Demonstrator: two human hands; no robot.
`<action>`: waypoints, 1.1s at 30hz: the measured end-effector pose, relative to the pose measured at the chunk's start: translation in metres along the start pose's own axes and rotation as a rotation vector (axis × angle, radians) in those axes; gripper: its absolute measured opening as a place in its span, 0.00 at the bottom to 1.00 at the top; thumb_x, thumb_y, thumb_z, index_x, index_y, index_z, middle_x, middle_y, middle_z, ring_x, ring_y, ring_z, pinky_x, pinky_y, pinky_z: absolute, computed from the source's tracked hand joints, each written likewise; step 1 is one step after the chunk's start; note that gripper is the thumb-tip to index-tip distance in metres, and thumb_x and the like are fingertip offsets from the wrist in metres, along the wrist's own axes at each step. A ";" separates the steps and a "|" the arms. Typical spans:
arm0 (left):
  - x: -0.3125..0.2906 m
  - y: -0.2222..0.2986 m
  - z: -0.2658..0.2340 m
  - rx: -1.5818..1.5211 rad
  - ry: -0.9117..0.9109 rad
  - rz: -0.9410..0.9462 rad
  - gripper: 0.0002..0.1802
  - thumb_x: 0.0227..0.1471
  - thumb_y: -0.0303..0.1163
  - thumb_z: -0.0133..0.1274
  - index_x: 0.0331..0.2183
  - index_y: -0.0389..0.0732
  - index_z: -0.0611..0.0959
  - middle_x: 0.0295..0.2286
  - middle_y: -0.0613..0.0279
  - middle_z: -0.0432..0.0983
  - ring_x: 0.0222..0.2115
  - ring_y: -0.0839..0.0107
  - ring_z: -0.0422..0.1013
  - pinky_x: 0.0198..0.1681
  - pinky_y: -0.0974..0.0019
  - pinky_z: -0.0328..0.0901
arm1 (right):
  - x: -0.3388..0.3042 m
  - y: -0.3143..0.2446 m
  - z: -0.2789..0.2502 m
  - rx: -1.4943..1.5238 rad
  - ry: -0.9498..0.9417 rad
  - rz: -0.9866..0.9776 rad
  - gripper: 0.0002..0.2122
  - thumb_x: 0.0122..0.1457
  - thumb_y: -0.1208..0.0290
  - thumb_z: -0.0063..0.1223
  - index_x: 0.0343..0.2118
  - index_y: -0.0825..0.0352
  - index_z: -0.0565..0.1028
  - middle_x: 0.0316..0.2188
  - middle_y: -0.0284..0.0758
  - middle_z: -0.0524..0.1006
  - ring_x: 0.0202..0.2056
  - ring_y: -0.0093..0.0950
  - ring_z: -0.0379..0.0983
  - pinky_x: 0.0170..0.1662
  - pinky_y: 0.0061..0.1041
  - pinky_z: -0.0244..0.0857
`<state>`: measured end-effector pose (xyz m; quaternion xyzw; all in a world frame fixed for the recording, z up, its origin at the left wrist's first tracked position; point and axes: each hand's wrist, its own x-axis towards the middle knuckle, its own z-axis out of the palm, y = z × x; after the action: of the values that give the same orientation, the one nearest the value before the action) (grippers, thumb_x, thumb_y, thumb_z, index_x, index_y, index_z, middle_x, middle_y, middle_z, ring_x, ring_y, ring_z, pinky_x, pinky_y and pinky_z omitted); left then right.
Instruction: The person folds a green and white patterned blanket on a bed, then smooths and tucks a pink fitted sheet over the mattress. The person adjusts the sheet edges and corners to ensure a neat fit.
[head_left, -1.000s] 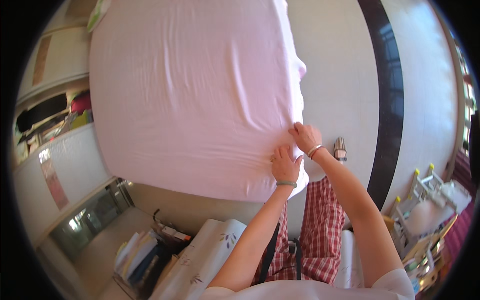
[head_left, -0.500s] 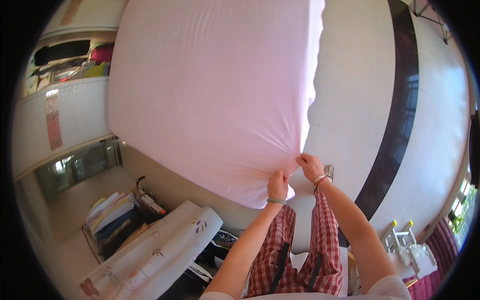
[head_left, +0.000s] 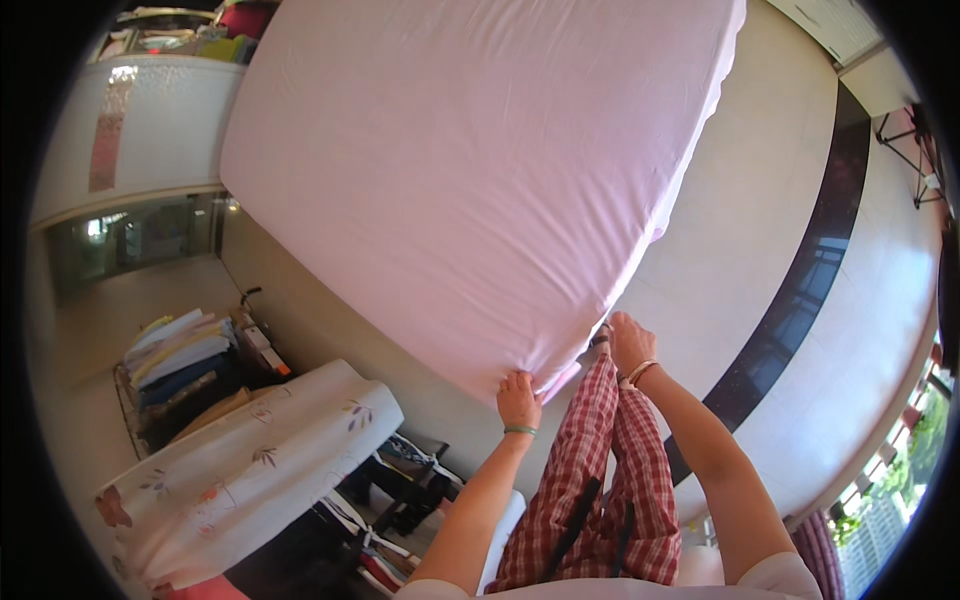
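A pale pink fitted sheet (head_left: 430, 180) lies over a large mattress, with creases fanning toward the near corner. At that corner, my left hand (head_left: 518, 402) grips the sheet's edge, fingers bent over it and a green bangle on the wrist. A small fold of pink cloth hangs beside the thumb. Just right of the corner, my right hand (head_left: 630, 345) is closed at the sheet's side edge, its fingertips partly hidden. A light bracelet circles that wrist.
Left of me stands a rack (head_left: 400, 500) under a flowered white cloth (head_left: 260, 450). Beyond it is a pile of folded clothes (head_left: 180, 360). A white cabinet (head_left: 165, 130) borders the bed's left side. Pale floor with a dark stripe (head_left: 800, 290) runs along the right.
My hands have moved apart; the left shifted left and nearer along the corner. The sheet now sits lower over the corner, with longer diagonal creases. My view has turned.
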<state>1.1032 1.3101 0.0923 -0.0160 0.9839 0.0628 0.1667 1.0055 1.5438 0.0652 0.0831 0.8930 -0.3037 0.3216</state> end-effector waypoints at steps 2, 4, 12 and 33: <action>-0.005 -0.008 0.010 -0.070 0.049 -0.021 0.22 0.32 0.26 0.65 0.31 0.43 0.71 0.30 0.59 0.69 0.33 0.56 0.67 0.37 0.54 0.62 | -0.012 -0.015 -0.013 -0.186 0.111 -0.401 0.11 0.55 0.72 0.49 0.42 0.62 0.69 0.44 0.34 0.73 0.49 0.34 0.68 0.49 0.38 0.63; -0.016 -0.013 0.018 -0.136 0.100 -0.029 0.20 0.33 0.26 0.65 0.29 0.43 0.71 0.28 0.59 0.69 0.32 0.55 0.67 0.37 0.54 0.62 | -0.015 -0.028 -0.020 -0.402 0.199 -0.746 0.13 0.53 0.73 0.49 0.42 0.61 0.70 0.45 0.30 0.71 0.51 0.31 0.64 0.51 0.37 0.60; -0.044 -0.038 0.008 -0.396 -0.101 -0.049 0.10 0.38 0.22 0.58 0.24 0.42 0.72 0.25 0.57 0.71 0.28 0.55 0.70 0.32 0.53 0.65 | 0.014 -0.051 0.001 -0.364 -0.160 -1.199 0.05 0.45 0.73 0.52 0.26 0.63 0.72 0.32 0.32 0.71 0.39 0.31 0.67 0.46 0.30 0.64; 0.176 0.225 -0.069 -0.416 0.219 -0.001 0.23 0.37 0.33 0.66 0.38 0.45 0.75 0.33 0.58 0.70 0.36 0.56 0.68 0.39 0.57 0.64 | 0.163 0.030 -0.257 -0.773 0.123 -0.993 0.16 0.50 0.73 0.51 0.44 0.62 0.72 0.47 0.33 0.69 0.50 0.30 0.64 0.50 0.35 0.59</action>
<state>0.9025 1.5220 0.1257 -0.0571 0.9619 0.2622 0.0520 0.7541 1.7132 0.1053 -0.4459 0.8872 -0.0671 0.0975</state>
